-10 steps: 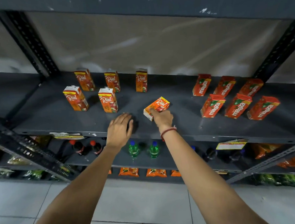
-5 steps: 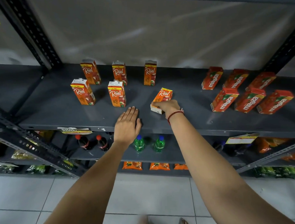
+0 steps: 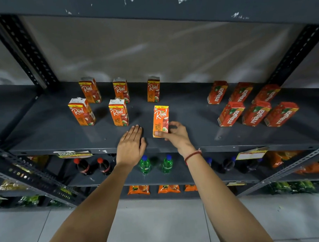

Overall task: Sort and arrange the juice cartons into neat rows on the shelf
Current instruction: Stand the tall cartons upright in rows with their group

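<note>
Spanning the view, a grey shelf [image 3: 45, 129] is seen. Six Maaza cartons [image 3: 253, 105] are grouped well right of the right grip [image 3: 175, 134], five Real cartons [image 3: 118, 111] to its left. An upright Real apple carton [image 3: 160, 119] is pinched by that grip at its base; the left grip [image 3: 131, 146] is laid flat, fingers spread, just beside.

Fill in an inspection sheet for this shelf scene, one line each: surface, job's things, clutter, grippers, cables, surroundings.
Surface: dark metal shelf, scuffed paint.
Job's things: five Real cartons upright in two rows at left; a sixth Real carton upright in front of the third column; six Maaza cartons in two rows at right.
Clutter: nothing seen.
Grippers: right hand holds the sixth carton's base, fingers on its front; left hand flat on the shelf, empty.
Cables: nothing seen.
Surroundings: bottles and snack packets on lower shelves; tiled floor.
</note>
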`<action>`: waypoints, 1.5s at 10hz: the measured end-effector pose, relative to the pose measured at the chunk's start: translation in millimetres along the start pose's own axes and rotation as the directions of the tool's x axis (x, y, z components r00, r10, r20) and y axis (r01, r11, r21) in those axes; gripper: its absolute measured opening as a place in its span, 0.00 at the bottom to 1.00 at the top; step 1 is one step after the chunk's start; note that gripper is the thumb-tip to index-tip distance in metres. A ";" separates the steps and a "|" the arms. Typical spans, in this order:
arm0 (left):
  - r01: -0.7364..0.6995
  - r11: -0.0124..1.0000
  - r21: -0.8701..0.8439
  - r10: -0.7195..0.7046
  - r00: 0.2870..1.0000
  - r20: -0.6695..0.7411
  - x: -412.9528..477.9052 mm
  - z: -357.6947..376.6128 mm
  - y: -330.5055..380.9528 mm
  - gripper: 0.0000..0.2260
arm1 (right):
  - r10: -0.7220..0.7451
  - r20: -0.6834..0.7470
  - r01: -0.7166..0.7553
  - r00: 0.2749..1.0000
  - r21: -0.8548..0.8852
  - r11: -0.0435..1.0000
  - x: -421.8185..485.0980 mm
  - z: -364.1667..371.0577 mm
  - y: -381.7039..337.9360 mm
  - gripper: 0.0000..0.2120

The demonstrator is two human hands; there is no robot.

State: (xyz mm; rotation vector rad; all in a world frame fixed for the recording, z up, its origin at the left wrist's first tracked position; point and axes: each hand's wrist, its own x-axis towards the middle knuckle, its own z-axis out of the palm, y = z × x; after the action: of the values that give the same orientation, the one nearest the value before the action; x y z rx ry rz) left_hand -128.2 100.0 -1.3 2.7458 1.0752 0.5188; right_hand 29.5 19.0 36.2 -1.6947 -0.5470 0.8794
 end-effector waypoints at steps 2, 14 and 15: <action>-0.002 1.000 0.004 0.002 1.000 -0.008 -0.8 0.4 1.2 0.23 | -0.063 0.043 0.064 0.997 -0.010 0.998 -8.3 3.1 8.8 0.20; 0.017 0.999 -0.034 -0.018 1.000 -0.016 -0.7 -2.0 3.8 0.22 | -0.325 0.052 0.326 0.944 -0.276 0.904 49.3 12.9 -1.8 0.26; 0.019 0.999 -0.040 -0.020 1.000 -0.015 -0.4 -1.6 2.3 0.22 | -0.321 0.080 0.330 0.944 -0.295 0.897 56.0 14.1 -4.2 0.28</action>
State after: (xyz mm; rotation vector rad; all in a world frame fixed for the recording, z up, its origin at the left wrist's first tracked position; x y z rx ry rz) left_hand -127.6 98.2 0.7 2.6984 1.0817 0.5539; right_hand 53.4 70.0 22.8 -1.7963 -0.9979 0.5970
